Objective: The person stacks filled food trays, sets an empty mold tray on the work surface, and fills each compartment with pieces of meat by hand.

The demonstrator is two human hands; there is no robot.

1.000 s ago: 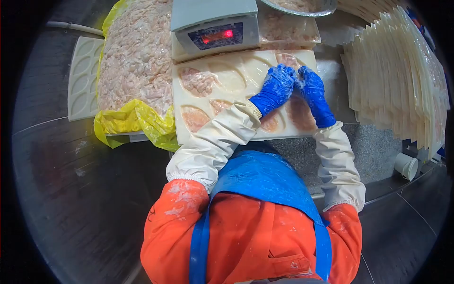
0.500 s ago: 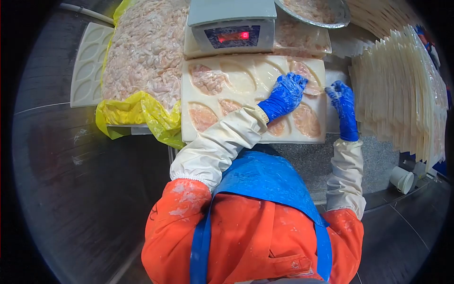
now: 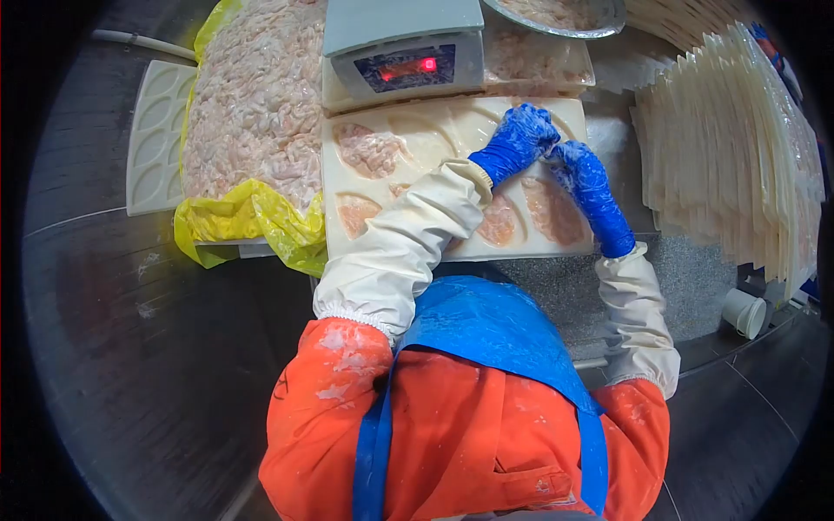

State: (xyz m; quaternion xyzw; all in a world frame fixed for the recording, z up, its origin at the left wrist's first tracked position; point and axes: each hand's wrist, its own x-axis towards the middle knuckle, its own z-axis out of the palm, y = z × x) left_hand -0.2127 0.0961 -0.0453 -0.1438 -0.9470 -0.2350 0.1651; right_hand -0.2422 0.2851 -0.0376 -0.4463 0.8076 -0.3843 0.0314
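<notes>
Head view: one white moulded tray (image 3: 483, 122) lay just in front of a grey device (image 3: 404, 61) with a lit red display (image 3: 408, 69), meat portions (image 3: 553, 213) in several hollows. Left hand (image 3: 524, 137): blue-gloved, fingers curled, over the tray's upper right. Right hand (image 3: 580, 172): likewise gloved, fingers bent, just beside the left. Whether either gripped anything could not be told. Heaped meat (image 3: 252, 113) stood left, yellow-lined.
</notes>
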